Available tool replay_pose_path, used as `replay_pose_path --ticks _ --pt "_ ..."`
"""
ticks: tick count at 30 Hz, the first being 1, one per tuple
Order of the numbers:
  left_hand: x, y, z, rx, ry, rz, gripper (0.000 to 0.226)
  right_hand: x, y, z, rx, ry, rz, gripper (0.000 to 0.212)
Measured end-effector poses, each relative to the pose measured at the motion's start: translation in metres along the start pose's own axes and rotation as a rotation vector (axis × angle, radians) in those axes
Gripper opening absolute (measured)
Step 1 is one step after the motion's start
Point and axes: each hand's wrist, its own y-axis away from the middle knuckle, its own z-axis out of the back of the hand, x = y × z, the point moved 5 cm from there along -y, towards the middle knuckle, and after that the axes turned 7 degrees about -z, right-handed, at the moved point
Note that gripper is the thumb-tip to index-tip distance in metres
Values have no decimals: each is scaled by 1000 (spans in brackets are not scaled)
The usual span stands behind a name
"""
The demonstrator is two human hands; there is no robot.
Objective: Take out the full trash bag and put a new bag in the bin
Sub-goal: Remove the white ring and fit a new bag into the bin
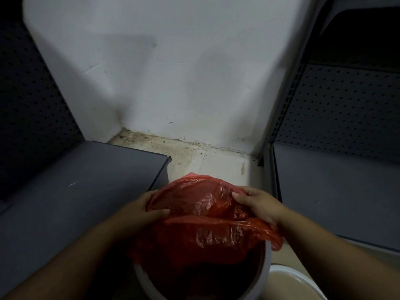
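A thin red plastic bag (pixel 203 217) hangs crumpled over the mouth of a round grey-white bin (pixel 267 267) low in the middle of the view. My left hand (pixel 142 207) pinches the bag's left edge between thumb and fingers. My right hand (pixel 257 202) grips its upper right edge. Part of the bag droops inside the bin and a flap hangs over the right rim. The bin's inside is dark, and I cannot tell what lies in it.
A grey shelf base (pixel 71 191) with a dark pegboard back stands on the left, and a similar shelf unit (pixel 337 185) on the right. A white wall (pixel 173 72) and stained floor tiles (pixel 207 161) lie ahead. A pale round rim (pixel 303 278) shows at the bottom right.
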Motion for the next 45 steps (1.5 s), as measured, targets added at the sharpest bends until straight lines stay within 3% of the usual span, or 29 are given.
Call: replay_pose_path --ticks 3,10,12,15,23,24,26,27,29,33,36,40,42,45 --pt "4 7 -2 -36 52 18 91 2 2 1 -98 98 54 22" --pt "3 24 -3 -131 26 20 112 9 0 7 -421 281 192 28" --pt "1 31 -7 -152 5 32 99 9 2 11 -505 360 221 32" --pt "-1 37 -17 -228 -28 21 71 7 11 7 -505 571 269 45" --pt "-9 43 -29 -263 98 -108 65 -20 52 1 -537 766 554 59" --pt "-9 44 -30 -238 86 -132 71 -25 56 2 -532 769 581 67" --pt "-7 46 -29 -184 37 -153 107 -37 62 3 -526 794 624 77" --pt "-3 46 -28 -166 5 -148 125 -42 65 2 -526 831 654 78" --pt "8 47 -29 -149 -46 -147 139 -51 70 -1 -507 967 731 67" --pt "16 59 -33 -91 -140 -205 118 -54 75 -4 -404 1226 876 57" --pt "16 63 -23 -127 -357 -286 101 -41 78 -10 -329 1352 991 59" --pt "-6 66 -16 -144 -692 -492 88 -32 85 -35 -152 1209 1025 55" --pt "-22 69 -20 -117 -763 -642 72 -31 86 -42 -87 1096 981 52" --pt "-34 75 -23 -77 -767 -716 57 -27 88 -44 -64 1006 970 34"
